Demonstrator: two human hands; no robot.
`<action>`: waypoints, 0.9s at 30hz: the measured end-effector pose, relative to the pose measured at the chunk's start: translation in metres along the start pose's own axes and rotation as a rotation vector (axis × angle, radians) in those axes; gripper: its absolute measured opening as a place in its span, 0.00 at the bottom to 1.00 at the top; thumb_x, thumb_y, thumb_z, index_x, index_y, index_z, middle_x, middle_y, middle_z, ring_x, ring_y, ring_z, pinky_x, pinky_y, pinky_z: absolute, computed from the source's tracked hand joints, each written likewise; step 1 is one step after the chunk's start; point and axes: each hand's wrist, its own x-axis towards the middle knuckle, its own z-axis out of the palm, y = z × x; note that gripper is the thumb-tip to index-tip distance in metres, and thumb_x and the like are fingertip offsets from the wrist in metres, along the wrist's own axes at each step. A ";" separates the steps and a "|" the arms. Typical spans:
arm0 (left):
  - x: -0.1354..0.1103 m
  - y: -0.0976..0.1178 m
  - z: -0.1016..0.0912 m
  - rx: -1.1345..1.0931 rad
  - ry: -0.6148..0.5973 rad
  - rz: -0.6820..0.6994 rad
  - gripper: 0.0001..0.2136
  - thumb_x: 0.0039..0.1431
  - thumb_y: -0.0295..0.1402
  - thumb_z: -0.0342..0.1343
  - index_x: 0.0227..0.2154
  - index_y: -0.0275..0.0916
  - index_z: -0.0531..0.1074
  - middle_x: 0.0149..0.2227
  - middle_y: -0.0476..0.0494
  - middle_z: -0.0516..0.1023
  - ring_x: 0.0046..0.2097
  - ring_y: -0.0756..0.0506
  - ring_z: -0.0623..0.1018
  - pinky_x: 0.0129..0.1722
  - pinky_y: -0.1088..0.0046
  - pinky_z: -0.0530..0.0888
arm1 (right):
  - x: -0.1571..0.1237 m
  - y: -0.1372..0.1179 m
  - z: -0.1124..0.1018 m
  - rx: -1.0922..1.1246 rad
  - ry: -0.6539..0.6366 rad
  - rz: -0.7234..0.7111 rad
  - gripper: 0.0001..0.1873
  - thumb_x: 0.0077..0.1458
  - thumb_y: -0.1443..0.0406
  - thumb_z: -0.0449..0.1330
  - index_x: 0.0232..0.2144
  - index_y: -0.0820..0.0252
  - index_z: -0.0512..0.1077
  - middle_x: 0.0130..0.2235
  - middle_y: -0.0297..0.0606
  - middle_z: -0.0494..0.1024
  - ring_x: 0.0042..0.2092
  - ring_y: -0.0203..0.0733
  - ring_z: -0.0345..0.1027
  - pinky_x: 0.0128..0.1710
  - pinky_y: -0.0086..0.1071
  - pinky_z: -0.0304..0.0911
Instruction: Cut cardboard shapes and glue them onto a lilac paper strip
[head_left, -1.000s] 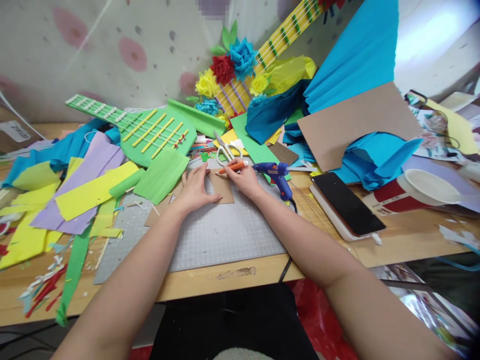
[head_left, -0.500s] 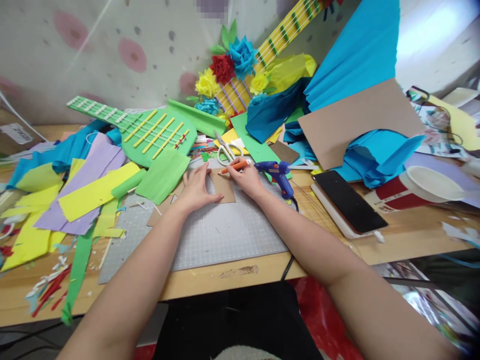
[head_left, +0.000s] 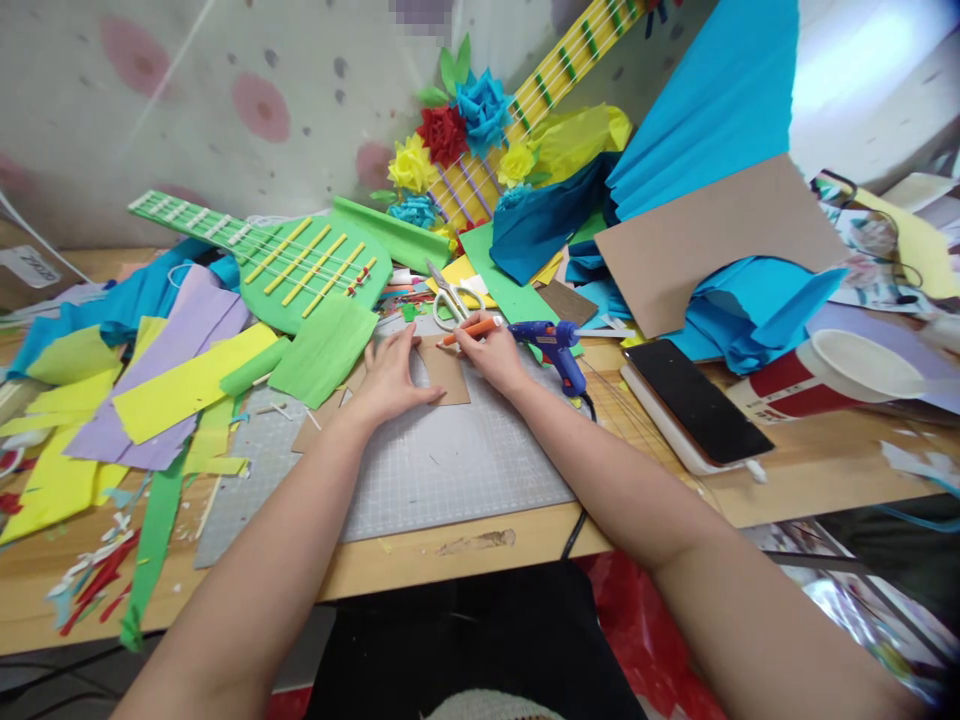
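Observation:
My left hand (head_left: 391, 378) lies flat with fingers spread, pressing on a small brown cardboard piece (head_left: 444, 372) that sits on the grey cutting mat (head_left: 450, 465). My right hand (head_left: 491, 357) is closed round an orange pen (head_left: 469, 331), whose tip rests at the cardboard's upper edge. White-handled scissors (head_left: 450, 297) lie just behind the hands. A blue glue gun (head_left: 553, 346) lies immediately right of my right hand.
A green paper guitar (head_left: 300, 265) and loose yellow, purple and green sheets (head_left: 172, 385) cover the left. Blue folded paper (head_left: 705, 110), a large cardboard sheet (head_left: 712, 240), a phone (head_left: 694, 400) and a red paper cup (head_left: 825, 380) crowd the right. Paper flowers (head_left: 457, 135) stand at the back.
The pen and right hand have shifted very slightly along the cardboard's top edge. The left hand has stayed pressed on the cardboard.

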 end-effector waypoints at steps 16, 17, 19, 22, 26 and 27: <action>0.000 -0.001 0.000 -0.006 0.001 0.003 0.46 0.41 0.45 0.60 0.61 0.38 0.44 0.57 0.34 0.62 0.61 0.36 0.56 0.59 0.50 0.46 | -0.001 -0.001 -0.003 -0.001 0.058 0.011 0.08 0.47 0.60 0.54 0.25 0.58 0.62 0.23 0.31 0.70 0.26 0.35 0.65 0.28 0.29 0.60; 0.000 -0.001 0.001 -0.006 0.000 0.000 0.46 0.41 0.45 0.60 0.61 0.38 0.44 0.57 0.35 0.62 0.61 0.35 0.56 0.59 0.50 0.46 | -0.001 -0.001 -0.003 0.000 0.053 0.002 0.08 0.47 0.59 0.54 0.25 0.58 0.62 0.24 0.31 0.70 0.26 0.35 0.65 0.28 0.29 0.60; 0.000 -0.002 0.001 -0.007 -0.001 0.000 0.46 0.41 0.45 0.60 0.61 0.39 0.44 0.57 0.35 0.62 0.61 0.35 0.56 0.59 0.50 0.46 | -0.001 -0.001 -0.003 -0.003 0.037 -0.011 0.09 0.47 0.59 0.54 0.26 0.58 0.62 0.24 0.31 0.70 0.26 0.36 0.65 0.29 0.30 0.60; 0.000 -0.002 0.001 -0.010 -0.001 0.008 0.46 0.41 0.45 0.60 0.61 0.38 0.44 0.57 0.35 0.62 0.61 0.35 0.56 0.59 0.50 0.46 | -0.002 -0.001 -0.003 -0.003 0.017 -0.013 0.09 0.48 0.58 0.54 0.26 0.58 0.62 0.24 0.32 0.71 0.27 0.36 0.65 0.29 0.30 0.60; 0.000 -0.001 0.000 -0.012 -0.012 0.004 0.45 0.41 0.44 0.60 0.61 0.37 0.44 0.57 0.34 0.62 0.61 0.36 0.56 0.59 0.50 0.45 | -0.003 -0.003 -0.003 -0.013 0.002 -0.007 0.09 0.48 0.58 0.54 0.26 0.58 0.63 0.24 0.31 0.71 0.27 0.36 0.64 0.29 0.30 0.59; 0.000 0.000 -0.001 -0.011 -0.016 0.000 0.45 0.41 0.44 0.60 0.61 0.37 0.44 0.57 0.34 0.62 0.61 0.36 0.56 0.59 0.50 0.45 | -0.003 -0.003 -0.003 -0.015 0.001 -0.005 0.09 0.47 0.58 0.54 0.26 0.58 0.63 0.25 0.32 0.71 0.27 0.35 0.64 0.29 0.29 0.58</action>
